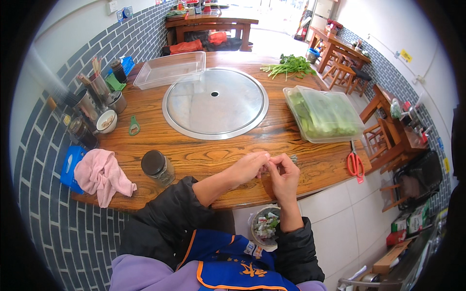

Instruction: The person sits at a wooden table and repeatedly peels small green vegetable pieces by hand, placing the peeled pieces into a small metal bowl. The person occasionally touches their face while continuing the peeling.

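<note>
My left hand (251, 167) and my right hand (285, 174) meet above the front of the wooden table (214, 189), fingertips pinched together. Whatever may be between the fingers is too small or too covered to make out. Just behind my right hand shows the tip of a small bundle of thin greyish strands (294, 158), mostly hidden. To the left stands a glass jar (165, 174) with a dark lid. Red-handled scissors (355, 164) lie to the right, beside a lidded plastic box (326, 114) of green leafy vegetables.
A round metal plate (214, 116) is set in the table, with a clear plastic tray (169, 71) overlapping its edge. Loose leafy herbs (291, 66) lie at the far right. At left are a pink cloth (103, 174) and a green bottle opener (134, 125). A waste bin (265, 244) stands below the edge.
</note>
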`<state>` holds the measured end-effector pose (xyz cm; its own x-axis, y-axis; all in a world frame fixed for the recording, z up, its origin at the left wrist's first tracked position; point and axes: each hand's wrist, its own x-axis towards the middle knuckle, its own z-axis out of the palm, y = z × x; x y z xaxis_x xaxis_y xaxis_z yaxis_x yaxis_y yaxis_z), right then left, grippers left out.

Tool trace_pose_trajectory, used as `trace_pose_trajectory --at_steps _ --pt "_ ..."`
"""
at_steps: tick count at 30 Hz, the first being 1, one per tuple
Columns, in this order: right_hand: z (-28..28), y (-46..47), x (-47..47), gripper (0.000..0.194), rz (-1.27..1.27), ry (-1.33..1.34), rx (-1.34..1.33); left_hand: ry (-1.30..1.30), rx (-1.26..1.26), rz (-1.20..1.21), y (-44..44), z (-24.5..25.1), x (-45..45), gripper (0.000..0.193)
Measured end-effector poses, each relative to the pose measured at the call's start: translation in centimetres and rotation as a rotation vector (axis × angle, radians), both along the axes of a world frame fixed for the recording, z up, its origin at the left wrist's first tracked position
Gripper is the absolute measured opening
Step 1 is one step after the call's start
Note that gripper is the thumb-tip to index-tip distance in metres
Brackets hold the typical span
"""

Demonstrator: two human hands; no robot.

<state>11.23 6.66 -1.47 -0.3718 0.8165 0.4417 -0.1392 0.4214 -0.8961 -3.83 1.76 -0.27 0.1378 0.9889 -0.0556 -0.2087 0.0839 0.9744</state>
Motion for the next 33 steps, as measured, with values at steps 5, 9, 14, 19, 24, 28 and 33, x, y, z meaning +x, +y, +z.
trace_pose_trajectory --at_steps 5,9,14,19,24,28,33 --pt "-0.6 0.3 0.3 0.005 0.092 0.066 -0.094 0.015 -0.02 -0.016 0.0 0.0 0.0 0.027" --pt "-0.6 0.3 0.5 0.005 0.161 0.131 -0.171 -0.005 -0.045 -0.025 0.0 0.0 0.1 0.029" --pt "-0.4 0.3 0.5 0.004 0.168 0.119 -0.205 -0.003 -0.065 -0.016 0.0 -0.1 0.0 0.031" --pt "0.1 0.2 0.6 0.004 0.217 0.162 -0.294 0.012 -0.053 -0.017 -0.1 0.2 0.0 0.03" --pt "0.5 0.2 0.6 0.004 0.248 0.219 -0.35 -0.026 -0.051 -0.045 -0.1 0.5 -0.1 0.023" --pt "0.1 0.0 0.3 0.001 0.035 0.079 -0.156 -0.04 -0.045 -0.035 0.0 0.8 0.2 0.021" --pt "-0.6 0.0 0.0 0.003 -0.125 -0.011 -0.047 0.038 -0.044 -0.006 -0.1 1.4 0.7 0.019"
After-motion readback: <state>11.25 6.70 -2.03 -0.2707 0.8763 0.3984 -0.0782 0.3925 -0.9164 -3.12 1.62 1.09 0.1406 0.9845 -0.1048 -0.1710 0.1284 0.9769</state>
